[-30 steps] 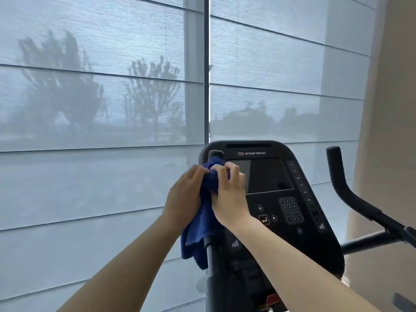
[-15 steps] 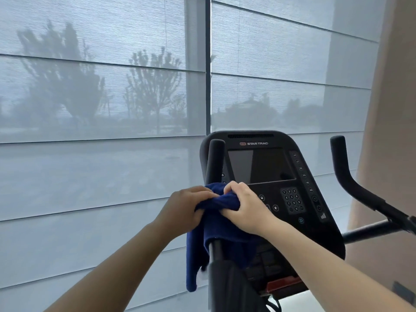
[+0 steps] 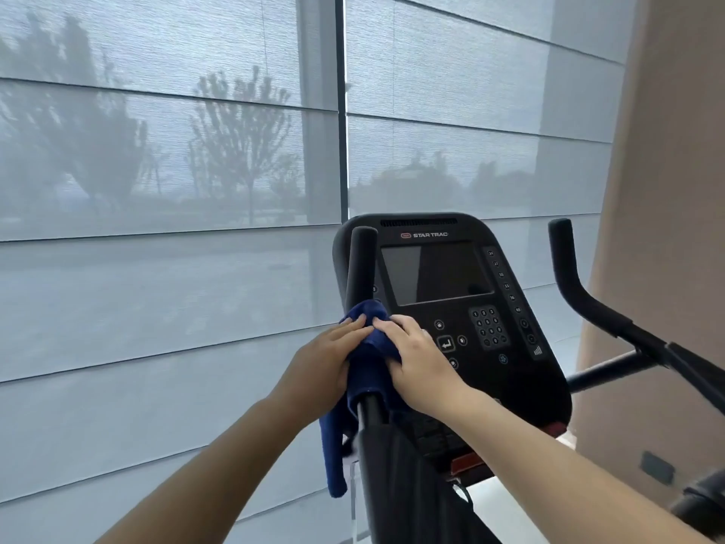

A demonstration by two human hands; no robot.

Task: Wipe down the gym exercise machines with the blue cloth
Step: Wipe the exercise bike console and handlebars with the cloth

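Note:
The blue cloth point(image 3: 368, 371) is wrapped round the left black handlebar point(image 3: 360, 265) of the exercise bike, about halfway down its upright. My left hand point(image 3: 321, 367) grips the cloth and bar from the left. From the right, my right hand point(image 3: 416, 363) clasps the same cloth, fingertips nearly meeting the left ones. A tail of the cloth hangs down below my left wrist. The bar's rounded top stands bare above my hands. Just right of them is the black console point(image 3: 451, 308) with a dark screen and keypad.
The right handlebar point(image 3: 588, 304) rises and bends off to the right. A wall of grey window blinds point(image 3: 157, 268) stands close behind the bike. A beige column point(image 3: 659, 268) fills the right side. A dark blurred object point(image 3: 702, 500) sits at the bottom right.
Both hands slid the cloth down the left handlebar from its top to about mid-height, uncovering the upper part of the bar. The view also shifted a little.

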